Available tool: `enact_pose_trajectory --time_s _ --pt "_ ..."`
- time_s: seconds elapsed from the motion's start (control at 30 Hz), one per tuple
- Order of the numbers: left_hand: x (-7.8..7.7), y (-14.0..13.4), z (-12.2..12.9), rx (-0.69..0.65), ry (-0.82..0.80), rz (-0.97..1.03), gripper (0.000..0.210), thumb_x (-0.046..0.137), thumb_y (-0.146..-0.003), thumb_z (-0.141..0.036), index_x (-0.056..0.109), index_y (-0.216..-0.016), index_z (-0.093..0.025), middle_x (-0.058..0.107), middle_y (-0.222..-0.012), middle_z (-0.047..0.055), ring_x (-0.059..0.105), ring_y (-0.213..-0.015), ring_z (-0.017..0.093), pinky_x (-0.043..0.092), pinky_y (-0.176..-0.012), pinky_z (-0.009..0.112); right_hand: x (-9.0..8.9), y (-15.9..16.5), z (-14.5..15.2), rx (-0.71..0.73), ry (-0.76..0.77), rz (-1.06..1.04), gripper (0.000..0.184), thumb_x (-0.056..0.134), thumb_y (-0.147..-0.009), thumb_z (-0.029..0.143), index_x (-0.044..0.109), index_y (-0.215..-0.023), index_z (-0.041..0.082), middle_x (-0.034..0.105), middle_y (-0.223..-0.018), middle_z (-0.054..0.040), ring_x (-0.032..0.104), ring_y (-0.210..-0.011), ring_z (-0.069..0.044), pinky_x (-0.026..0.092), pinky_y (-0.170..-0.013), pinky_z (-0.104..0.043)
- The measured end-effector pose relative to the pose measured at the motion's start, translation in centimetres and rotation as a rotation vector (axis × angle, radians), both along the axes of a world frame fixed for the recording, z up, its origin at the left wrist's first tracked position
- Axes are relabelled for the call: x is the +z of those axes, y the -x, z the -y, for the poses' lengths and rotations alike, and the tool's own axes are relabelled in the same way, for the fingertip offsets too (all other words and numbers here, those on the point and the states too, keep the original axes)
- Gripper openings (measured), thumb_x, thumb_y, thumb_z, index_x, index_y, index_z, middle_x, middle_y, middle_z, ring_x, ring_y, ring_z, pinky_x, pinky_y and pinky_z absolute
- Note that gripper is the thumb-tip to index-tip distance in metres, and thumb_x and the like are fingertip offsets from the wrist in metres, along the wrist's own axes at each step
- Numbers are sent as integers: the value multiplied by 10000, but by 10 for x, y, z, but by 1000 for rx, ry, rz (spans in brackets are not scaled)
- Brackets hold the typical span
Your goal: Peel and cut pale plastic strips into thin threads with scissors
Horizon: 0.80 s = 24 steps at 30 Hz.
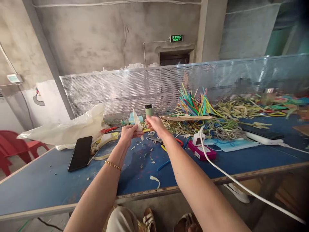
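My left hand (130, 132) is closed in a pinch around a pale, pointed, husk-like strip (136, 118), which stands upright above the blue table. Just to its right, my right hand (155, 125) has its fingers curled together, apart from the strip; anything inside them is hidden. Behind the hands stands a green bottle with a black lid (148, 110). Scissors (154, 139) lie under the right hand, and small pale scraps (151, 149) are scattered over the tabletop below.
On the left are a black phone (80, 153) and a clear plastic bag (70, 129). Colourful bundled strips (193, 102) and dried stalks (231, 109) pile up at the right. A magenta box (202, 150) sits by a white cable (227, 175). A perforated metal screen (116, 93) borders the back.
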<state>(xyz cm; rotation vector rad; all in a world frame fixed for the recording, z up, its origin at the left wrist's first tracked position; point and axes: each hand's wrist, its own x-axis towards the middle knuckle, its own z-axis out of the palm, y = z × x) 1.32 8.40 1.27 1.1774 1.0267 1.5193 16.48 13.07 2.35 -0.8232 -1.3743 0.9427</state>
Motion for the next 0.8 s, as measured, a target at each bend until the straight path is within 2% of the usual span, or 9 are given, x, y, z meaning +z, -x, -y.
enact_pose_trajectory --time_s 0.07,0.1,0.23,0.37,0.53,0.67,0.8 --pt "-2 1 -2 -6 -11 11 116 616 -791 -217 607 -746 -110 680 -580 87 695 -541 209 548 -537 285 -9 12 2 152 -66 145 281 783 -672 368 609 -658 148 606 -602 4 521 -510 -94 368 -440 -184" --pt "-3 2 -3 -5 -22 5 124 608 -794 -229 607 -748 -113 669 -564 78 690 -531 208 541 -523 279 -13 17 2 168 -95 159 258 796 -646 339 628 -668 144 609 -600 12 517 -527 -93 380 -468 -187" --pt "-7 1 -6 42 -118 -104 173 587 -789 -307 592 -742 -140 633 -541 25 623 -416 172 468 -427 247 -19 25 -1 113 -141 111 173 734 -672 271 629 -634 139 602 -571 19 510 -545 -103 405 -533 -216" --pt "-9 4 -9 191 -224 -276 248 571 -778 -375 561 -652 -161 544 -460 -14 519 -353 125 375 -400 220 -16 25 3 167 -128 103 160 689 -705 257 625 -618 139 600 -556 19 512 -534 -100 407 -535 -213" --pt "-9 9 -13 354 -235 -366 250 503 -801 -307 500 -582 -187 407 -411 -56 367 -380 96 273 -432 218 -14 29 12 278 -42 105 155 685 -728 260 647 -652 130 574 -527 23 494 -483 -87 390 -461 -190" --pt "-6 13 -11 509 -289 -495 243 524 -799 -264 500 -569 -190 518 -533 -5 470 -559 137 296 -539 234 -12 31 16 271 10 59 234 695 -767 356 641 -692 142 635 -622 -9 550 -514 -93 404 -444 -183" --pt "-6 13 -7 711 -326 -784 234 455 -869 -257 578 -682 -189 641 -682 63 547 -652 179 326 -610 255 -14 42 25 294 61 79 380 713 -753 498 627 -643 145 657 -628 -34 588 -513 -111 357 -411 -184"
